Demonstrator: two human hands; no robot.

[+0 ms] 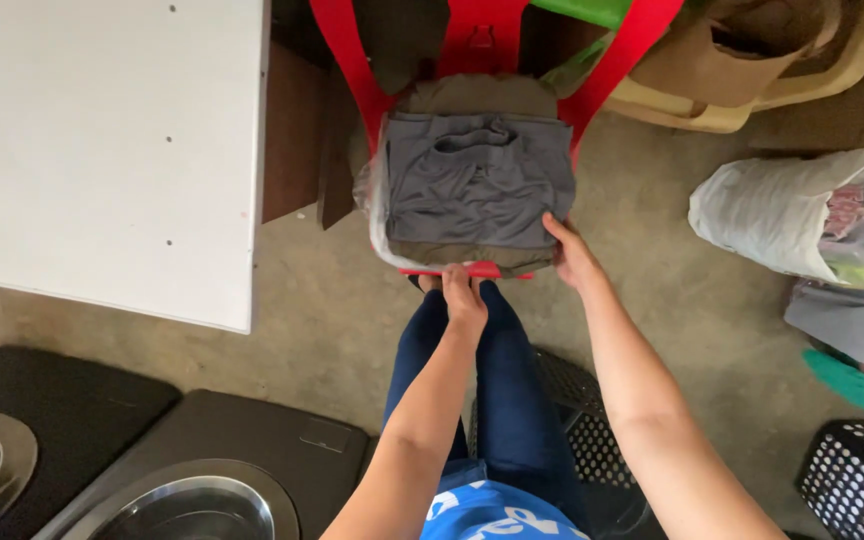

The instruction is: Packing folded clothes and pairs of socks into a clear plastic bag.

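Observation:
A folded grey garment (477, 180) lies on top of a stack of folded clothes on the seat of a red plastic chair (352, 60), with clear plastic around the stack's left side. My left hand (462, 293) rests at the stack's near edge, fingers curled at the chair's front rim. My right hand (572, 255) presses against the near right corner of the grey garment. Both forearms reach forward over my legs in dark blue trousers.
A white table (102, 150) fills the upper left. Two dark machines with steel drums (202, 500) stand at the lower left. A white plastic bag of clothes (792, 220) lies at right, with black perforated baskets (857, 475) near my legs. Beige and green chairs stand behind.

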